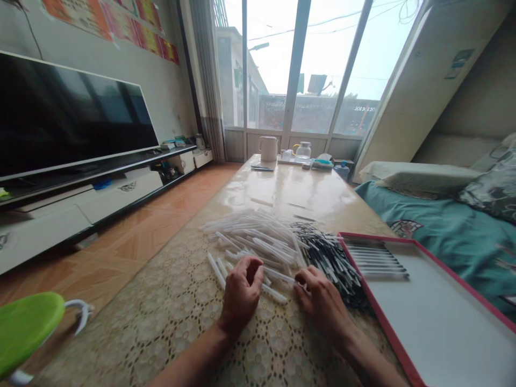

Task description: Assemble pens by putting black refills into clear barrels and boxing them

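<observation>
A heap of translucent white pen barrels (258,236) lies on the table in front of both hands. My left hand (242,287) is at the heap's near edge, thumb and fingers curled together; what sits between the fingertips is hidden. My right hand (322,298) pinches the right end of a white pen barrel (280,276), whose other end reaches toward my left fingers. Another loose barrel (274,293) lies just below it. Beyond my right hand is a pile of thin dark pen parts (332,263), some with pale sections.
A red-rimmed white tray (447,322) stands at right, with a row of pens (379,260) in its far corner. A kettle (268,149) and glass pot (302,151) stand at the table's far end. A green stool (30,328) is at left, a bed (443,226) at right.
</observation>
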{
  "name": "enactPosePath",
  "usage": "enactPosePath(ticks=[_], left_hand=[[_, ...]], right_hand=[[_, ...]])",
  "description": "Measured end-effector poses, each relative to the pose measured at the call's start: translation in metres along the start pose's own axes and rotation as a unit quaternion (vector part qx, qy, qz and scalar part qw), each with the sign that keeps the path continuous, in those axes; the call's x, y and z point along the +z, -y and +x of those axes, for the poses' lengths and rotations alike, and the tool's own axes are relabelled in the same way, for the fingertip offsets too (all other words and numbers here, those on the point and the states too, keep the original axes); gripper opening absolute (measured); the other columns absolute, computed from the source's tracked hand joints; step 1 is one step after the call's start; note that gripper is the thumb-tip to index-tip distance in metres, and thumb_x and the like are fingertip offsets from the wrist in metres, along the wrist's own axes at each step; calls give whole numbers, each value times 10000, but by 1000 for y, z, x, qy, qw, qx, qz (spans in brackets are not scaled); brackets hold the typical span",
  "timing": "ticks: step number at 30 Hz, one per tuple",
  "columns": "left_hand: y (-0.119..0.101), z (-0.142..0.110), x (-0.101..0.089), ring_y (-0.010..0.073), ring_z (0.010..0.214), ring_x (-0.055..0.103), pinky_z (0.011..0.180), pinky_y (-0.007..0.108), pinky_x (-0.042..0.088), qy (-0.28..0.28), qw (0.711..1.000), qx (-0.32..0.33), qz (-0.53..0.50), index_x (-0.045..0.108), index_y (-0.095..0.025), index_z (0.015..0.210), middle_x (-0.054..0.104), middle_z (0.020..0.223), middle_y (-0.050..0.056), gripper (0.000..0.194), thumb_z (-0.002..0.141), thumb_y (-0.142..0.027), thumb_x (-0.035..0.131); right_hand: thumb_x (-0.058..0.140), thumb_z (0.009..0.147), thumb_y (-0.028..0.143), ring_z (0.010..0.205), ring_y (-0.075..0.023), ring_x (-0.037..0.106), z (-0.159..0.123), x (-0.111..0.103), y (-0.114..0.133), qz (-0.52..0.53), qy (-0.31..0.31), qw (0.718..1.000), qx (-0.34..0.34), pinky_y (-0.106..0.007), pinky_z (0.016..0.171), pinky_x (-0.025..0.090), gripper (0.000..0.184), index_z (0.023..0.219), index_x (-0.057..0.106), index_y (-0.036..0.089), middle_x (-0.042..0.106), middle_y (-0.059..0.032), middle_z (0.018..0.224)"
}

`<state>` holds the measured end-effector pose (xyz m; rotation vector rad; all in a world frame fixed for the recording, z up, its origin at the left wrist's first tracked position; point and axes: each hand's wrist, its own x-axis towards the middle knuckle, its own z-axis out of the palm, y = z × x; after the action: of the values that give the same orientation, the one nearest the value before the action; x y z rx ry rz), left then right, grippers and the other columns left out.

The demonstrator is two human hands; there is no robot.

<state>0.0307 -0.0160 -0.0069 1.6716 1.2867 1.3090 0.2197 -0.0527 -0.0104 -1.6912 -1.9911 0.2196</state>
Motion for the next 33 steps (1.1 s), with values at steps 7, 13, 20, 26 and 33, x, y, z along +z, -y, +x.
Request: enactPosePath(ticks=[7, 13, 20, 26, 33], left_hand=[[-2, 0, 10, 122, 405, 555, 367, 220, 425, 131, 948, -172, -233, 598, -133, 865, 605, 610, 3, 324, 720, -415, 662], [-1, 4, 8, 89, 424, 552, 387, 184, 430, 111, 905, -221, -347, 611, -118, 841, 635, 614, 13, 365, 687, -437, 699], [-7, 3, 5, 81, 404, 523, 370, 179, 402, 32, 896, -240, -371, 599, -137, 741, 617, 558, -13, 351, 660, -460, 711], [-3, 4, 5, 102, 434, 552, 417, 188, 429, 16, 891, -228, -393, 596, -149, 717, 595, 489, -18, 297, 695, -428, 696], [-7, 7, 1, 121, 492, 613, 472, 212, 495, 12, 870, -243, -429, 570, -150, 723, 666, 603, 21, 285, 715, -411, 683]], right_hand=[[455, 888, 159, 786, -170, 549, -7, -1, 10, 66, -74, 994, -50, -271, 704, 423, 111, 869, 555, 202, 548, -32, 847], [486, 889, 224, 837, -189, 535, -1, -6, 5, 9, -83, 993, -81, -291, 741, 412, 98, 933, 571, 202, 573, -44, 878], [535, 840, 247, 855, -264, 523, 9, -23, -33, -285, -132, 945, 95, -357, 743, 359, 90, 840, 596, 181, 588, -85, 812], [534, 854, 277, 821, -240, 551, 8, -17, -36, -312, -119, 936, 112, -326, 712, 349, 118, 776, 567, 195, 595, -59, 776], [532, 828, 216, 763, -205, 586, 6, -18, -45, -293, -140, 939, 111, -276, 644, 375, 80, 751, 529, 194, 597, -43, 752]])
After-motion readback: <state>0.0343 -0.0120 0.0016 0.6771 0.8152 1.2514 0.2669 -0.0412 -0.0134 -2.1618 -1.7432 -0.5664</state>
